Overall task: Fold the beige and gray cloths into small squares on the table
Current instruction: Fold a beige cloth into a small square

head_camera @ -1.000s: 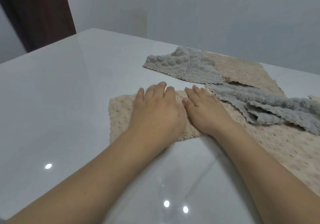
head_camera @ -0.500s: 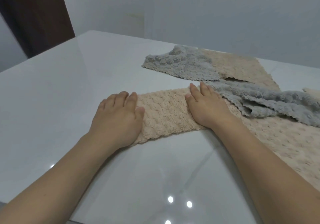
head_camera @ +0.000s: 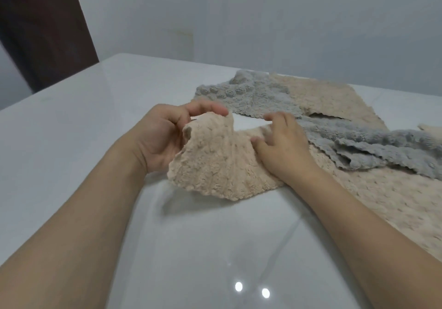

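1. Nearest: glossy white surface (head_camera: 191, 249), mirroring two small lights by the front edge, with both bare forearms reaching in over it.
2. Left hand (head_camera: 165, 136) palm turned inward, fingers (head_camera: 205, 109) curled around the raised left end of the beige cloth (head_camera: 215, 162), lifting that end clear of the surface.
3. Right hand (head_camera: 284, 148) palm down on the same beige cloth just right of the lifted part, fingers spread and relaxed, pinning it flat.
4. Further right, a second beige cloth (head_camera: 394, 203) lying flat toward the right edge.
5. Across it, a crumpled gray cloth (head_camera: 373, 148) trailing off to the right.
6. Farther back, another gray cloth (head_camera: 248, 95) spread out, overlapping a flat beige cloth behind (head_camera: 334, 100).
7. Beyond: pale wall (head_camera: 263, 16) and a dark door (head_camera: 43, 26) at left.
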The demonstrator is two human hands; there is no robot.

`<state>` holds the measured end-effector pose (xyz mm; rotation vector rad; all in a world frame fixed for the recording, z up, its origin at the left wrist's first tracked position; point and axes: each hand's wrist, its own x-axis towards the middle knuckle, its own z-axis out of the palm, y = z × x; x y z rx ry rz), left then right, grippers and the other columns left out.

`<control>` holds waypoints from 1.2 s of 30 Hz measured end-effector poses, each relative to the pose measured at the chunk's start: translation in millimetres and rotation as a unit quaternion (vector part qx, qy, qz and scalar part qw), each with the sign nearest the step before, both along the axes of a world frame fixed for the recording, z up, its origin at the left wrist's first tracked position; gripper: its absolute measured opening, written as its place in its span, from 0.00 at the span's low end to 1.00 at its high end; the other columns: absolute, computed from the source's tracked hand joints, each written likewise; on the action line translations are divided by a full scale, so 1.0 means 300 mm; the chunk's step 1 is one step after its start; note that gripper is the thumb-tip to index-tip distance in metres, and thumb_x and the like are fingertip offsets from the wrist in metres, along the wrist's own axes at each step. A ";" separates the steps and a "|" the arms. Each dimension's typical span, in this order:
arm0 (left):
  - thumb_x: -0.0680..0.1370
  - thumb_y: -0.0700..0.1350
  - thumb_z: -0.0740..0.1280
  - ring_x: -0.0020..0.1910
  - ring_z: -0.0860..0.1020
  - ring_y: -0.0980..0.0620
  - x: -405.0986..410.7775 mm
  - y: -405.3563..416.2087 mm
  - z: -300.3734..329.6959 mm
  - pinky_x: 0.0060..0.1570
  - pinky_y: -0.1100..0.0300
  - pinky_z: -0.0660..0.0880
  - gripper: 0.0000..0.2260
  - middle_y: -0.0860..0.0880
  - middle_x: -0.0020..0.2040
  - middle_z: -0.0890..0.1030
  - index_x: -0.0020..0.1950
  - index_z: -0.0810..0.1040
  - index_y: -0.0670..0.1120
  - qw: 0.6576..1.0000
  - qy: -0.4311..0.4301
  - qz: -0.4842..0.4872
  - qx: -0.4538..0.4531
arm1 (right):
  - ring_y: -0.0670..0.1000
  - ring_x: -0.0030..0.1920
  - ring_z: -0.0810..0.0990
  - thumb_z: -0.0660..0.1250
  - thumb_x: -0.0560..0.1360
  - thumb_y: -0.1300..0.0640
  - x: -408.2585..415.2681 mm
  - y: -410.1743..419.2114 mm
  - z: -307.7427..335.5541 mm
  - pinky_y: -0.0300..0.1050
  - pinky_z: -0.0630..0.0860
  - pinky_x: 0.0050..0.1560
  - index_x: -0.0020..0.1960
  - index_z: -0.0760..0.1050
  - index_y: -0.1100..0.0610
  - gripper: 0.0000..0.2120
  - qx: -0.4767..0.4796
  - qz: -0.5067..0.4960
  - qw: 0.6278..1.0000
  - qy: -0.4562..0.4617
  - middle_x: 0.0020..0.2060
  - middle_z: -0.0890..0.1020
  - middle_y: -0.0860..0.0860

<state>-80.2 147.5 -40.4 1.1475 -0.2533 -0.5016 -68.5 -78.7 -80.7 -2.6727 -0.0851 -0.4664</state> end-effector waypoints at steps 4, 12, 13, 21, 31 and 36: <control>0.69 0.27 0.60 0.46 0.75 0.40 0.028 0.015 -0.056 0.44 0.54 0.75 0.21 0.38 0.51 0.79 0.52 0.81 0.46 0.994 -0.070 0.024 0.082 | 0.58 0.60 0.71 0.61 0.72 0.56 0.014 -0.040 0.022 0.53 0.63 0.62 0.55 0.73 0.54 0.11 0.025 -0.142 0.989 -0.036 0.57 0.73 0.53; 0.69 0.31 0.74 0.43 0.80 0.49 -0.001 0.012 -0.036 0.41 0.56 0.79 0.18 0.40 0.50 0.83 0.55 0.78 0.46 0.945 -0.205 0.088 0.240 | 0.60 0.51 0.75 0.57 0.72 0.53 0.016 -0.062 0.025 0.55 0.73 0.53 0.46 0.73 0.56 0.09 -0.047 -0.132 0.990 0.001 0.48 0.77 0.56; 0.70 0.32 0.74 0.42 0.79 0.49 0.003 0.012 -0.034 0.40 0.58 0.78 0.15 0.39 0.50 0.82 0.53 0.79 0.45 0.929 -0.226 0.117 0.270 | 0.61 0.51 0.76 0.56 0.73 0.52 0.013 -0.067 0.031 0.55 0.73 0.53 0.50 0.73 0.57 0.12 -0.108 -0.137 0.985 0.015 0.49 0.78 0.57; 0.65 0.41 0.68 0.47 0.80 0.56 0.034 0.022 -0.013 0.47 0.59 0.78 0.06 0.51 0.49 0.81 0.40 0.80 0.48 0.935 -0.245 0.160 0.199 | 0.59 0.46 0.78 0.58 0.77 0.50 -0.016 -0.065 0.070 0.50 0.73 0.44 0.56 0.63 0.56 0.11 -0.099 -0.015 0.991 0.085 0.45 0.80 0.56; 0.61 0.42 0.73 0.27 0.72 0.59 -0.027 -0.010 -0.002 0.28 0.69 0.70 0.10 0.53 0.28 0.73 0.34 0.74 0.41 0.940 -0.224 0.074 0.245 | 0.40 0.31 0.68 0.73 0.73 0.58 0.008 -0.080 0.054 0.33 0.65 0.35 0.46 0.74 0.51 0.08 0.216 0.228 0.940 0.133 0.36 0.74 0.44; 0.66 0.52 0.73 0.31 0.70 0.57 0.002 -0.040 -0.059 0.34 0.60 0.67 0.15 0.54 0.31 0.72 0.37 0.74 0.42 0.887 -0.258 0.124 0.363 | 0.48 0.34 0.70 0.72 0.74 0.60 0.021 -0.104 0.052 0.39 0.70 0.36 0.50 0.75 0.53 0.08 0.289 0.226 0.914 0.174 0.37 0.76 0.52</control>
